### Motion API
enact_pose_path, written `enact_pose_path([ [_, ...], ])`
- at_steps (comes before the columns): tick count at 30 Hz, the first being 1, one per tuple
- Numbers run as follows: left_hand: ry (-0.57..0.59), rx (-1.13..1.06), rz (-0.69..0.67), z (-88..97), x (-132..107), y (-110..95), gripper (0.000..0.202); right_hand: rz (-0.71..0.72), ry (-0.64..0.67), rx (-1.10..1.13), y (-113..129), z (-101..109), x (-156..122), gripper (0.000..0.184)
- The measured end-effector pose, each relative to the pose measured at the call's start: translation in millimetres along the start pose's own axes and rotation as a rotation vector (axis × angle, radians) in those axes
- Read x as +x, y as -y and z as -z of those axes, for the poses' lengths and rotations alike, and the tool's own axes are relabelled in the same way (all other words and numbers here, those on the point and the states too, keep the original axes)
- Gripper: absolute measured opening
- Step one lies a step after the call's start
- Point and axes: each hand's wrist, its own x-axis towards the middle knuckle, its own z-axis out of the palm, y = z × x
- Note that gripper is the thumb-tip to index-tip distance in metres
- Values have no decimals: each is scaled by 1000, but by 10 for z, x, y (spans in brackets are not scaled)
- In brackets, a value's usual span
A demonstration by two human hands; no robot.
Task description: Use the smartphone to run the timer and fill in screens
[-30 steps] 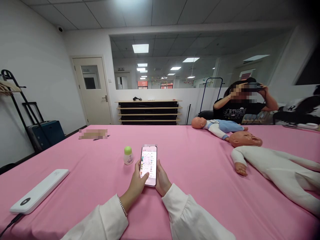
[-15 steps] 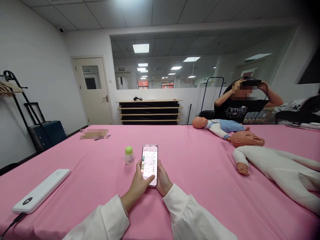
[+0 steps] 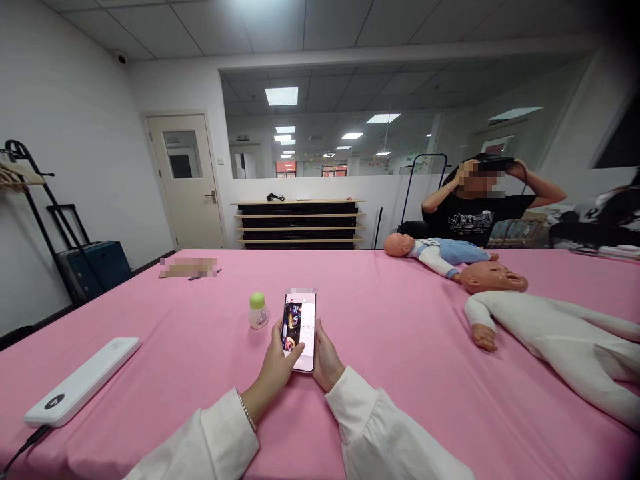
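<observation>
Phone screen (image 3: 293, 327) now apparently a photo

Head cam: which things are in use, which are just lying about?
In use: phone, left hand, right hand.
Lying about: green-capped bottle, white corded device, doll in white, doll in blue.

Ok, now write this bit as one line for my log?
Left hand: holds phone | Right hand: holds phone | Nearby: green-capped bottle, baby doll in white
</observation>
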Motion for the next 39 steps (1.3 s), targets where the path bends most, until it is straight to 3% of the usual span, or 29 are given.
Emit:
enact_pose_path([
  [8, -15, 7, -3, 5, 21, 28, 56, 14, -28, -22, -10, 36, 22, 52],
  [14, 46, 19, -59, -27, -31, -15, 95, 7, -56, -2, -8, -39, -7, 51],
  [20, -1, -4, -76, -8, -10, -39, 59, 31, -90, -22, -32, 69, 57, 47],
  [33, -14, 63, -58, 11, 2, 8, 66, 28, -39, -53, -36, 105, 52, 51],
  [39, -69, -55, -11, 17, 31, 12, 50, 23, -92, -24, -41, 78, 45, 48],
])
